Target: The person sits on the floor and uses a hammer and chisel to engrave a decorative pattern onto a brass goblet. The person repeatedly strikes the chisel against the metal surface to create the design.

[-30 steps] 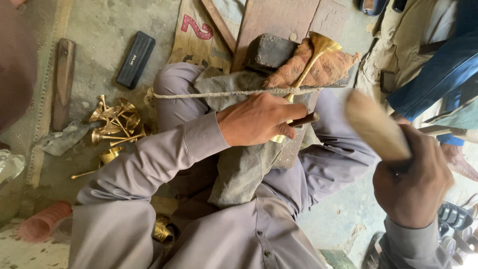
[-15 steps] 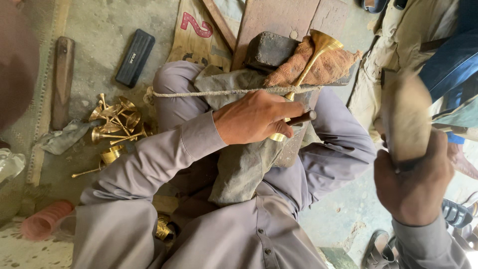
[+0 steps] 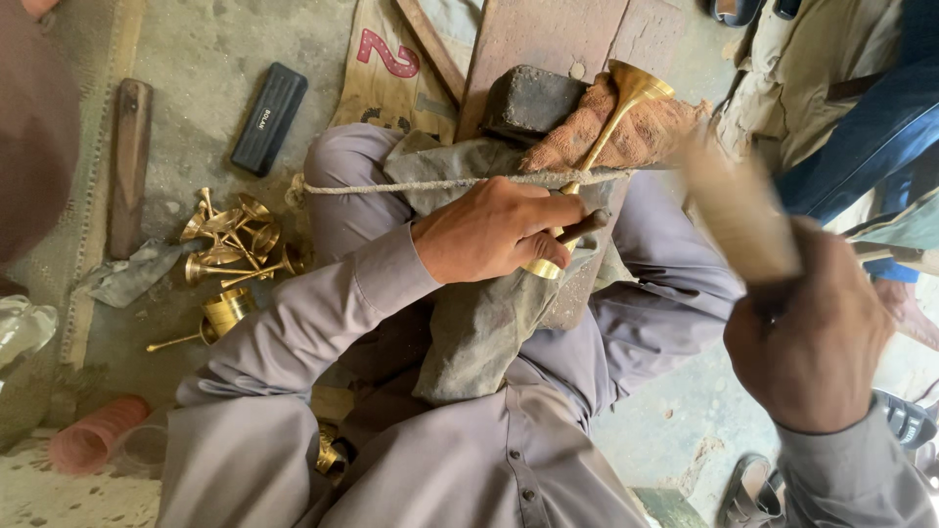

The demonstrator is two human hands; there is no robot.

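Observation:
My left hand (image 3: 494,235) grips a long brass horn-shaped piece (image 3: 611,112) together with a dark rod-like tool, holding them down on a grey cloth (image 3: 479,323) over my lap. The horn's flared end rests on an orange rag (image 3: 636,132) beside a dark stone block (image 3: 533,103). A taut rope (image 3: 391,186) crosses over the cloth and horn. My right hand (image 3: 807,337) is shut on a wooden mallet (image 3: 738,210), blurred with motion, raised to the right of the horn.
A pile of several small brass pieces (image 3: 230,244) lies on the concrete floor at left, near a black case (image 3: 267,117) and a wooden stick (image 3: 127,166). A wooden board (image 3: 548,34) runs under the block. Another person's clothing (image 3: 841,98) shows at upper right.
The mallet in my right hand has swung down and left toward the horn. My left hand keeps its grip on the horn and tool.

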